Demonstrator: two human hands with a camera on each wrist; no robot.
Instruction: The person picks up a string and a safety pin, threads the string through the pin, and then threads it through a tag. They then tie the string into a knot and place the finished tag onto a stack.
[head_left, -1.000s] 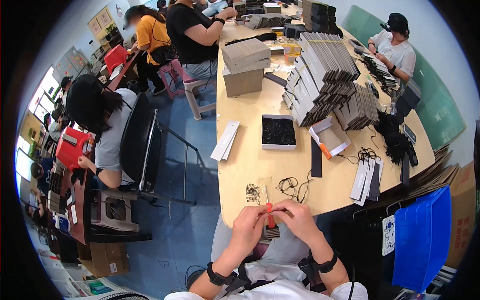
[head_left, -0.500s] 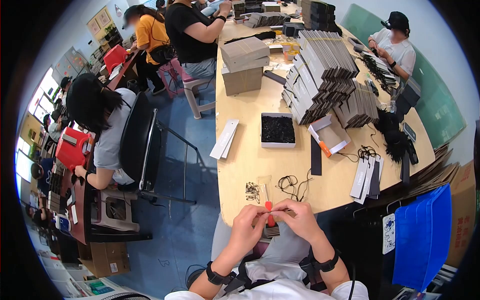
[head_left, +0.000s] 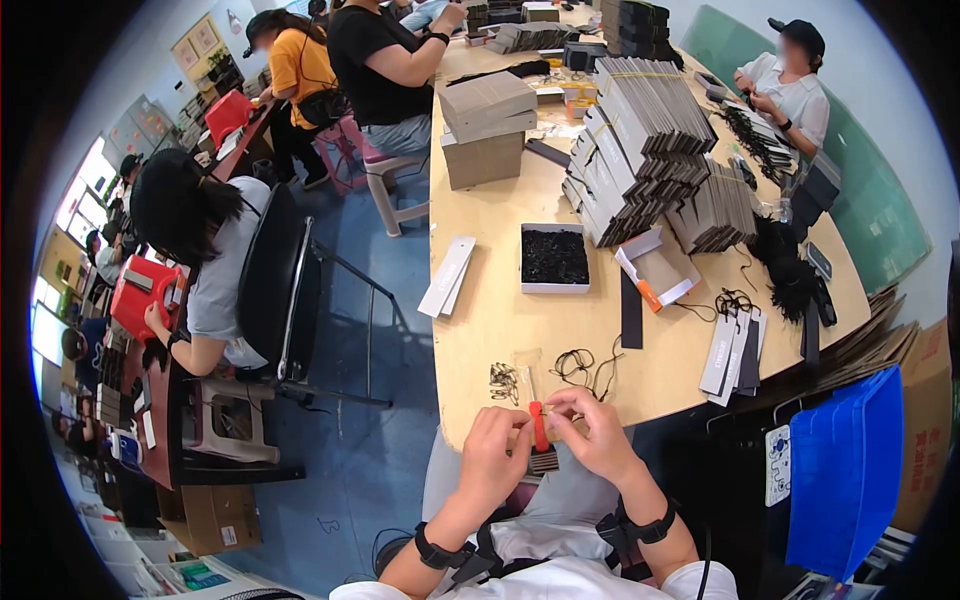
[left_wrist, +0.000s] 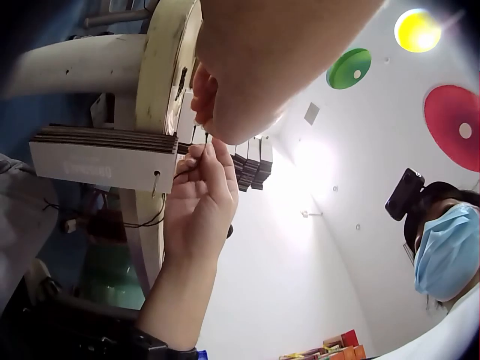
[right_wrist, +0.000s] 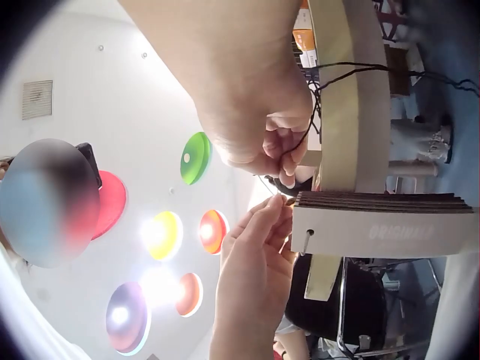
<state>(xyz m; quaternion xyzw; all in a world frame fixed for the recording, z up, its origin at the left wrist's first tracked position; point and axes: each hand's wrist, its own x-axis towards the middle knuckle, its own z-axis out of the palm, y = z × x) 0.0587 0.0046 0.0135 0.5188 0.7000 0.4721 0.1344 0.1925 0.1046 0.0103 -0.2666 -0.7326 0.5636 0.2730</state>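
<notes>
In the head view, my left hand [head_left: 488, 455] and right hand [head_left: 597, 440] face each other beside a red item [head_left: 540, 425], above a small card stack [head_left: 544, 462]. The left wrist view shows the stack side-on [left_wrist: 105, 169], dark edges over a pale printed card with a hole at one end. Black cord [right_wrist: 352, 71] runs to my right hand [right_wrist: 259, 124], whose thumb and fingers pinch it. My left hand [right_wrist: 251, 281] pinches a small dark piece between thumb and index finger, close to the right fingertips. Its exact shape is too small to tell.
Around the table's near edge lie small looped pieces [head_left: 503, 383] and loose black cord [head_left: 575, 367]. Farther back are a box of black pieces [head_left: 555, 258], an open white box [head_left: 662, 272], strung tags [head_left: 728, 350] and tall card stacks [head_left: 640, 150]. People sit nearby.
The fingertips, close together over the red item before, are now slightly apart on either side of it. My right fingers have shifted up a little, and more of the red item shows.
</notes>
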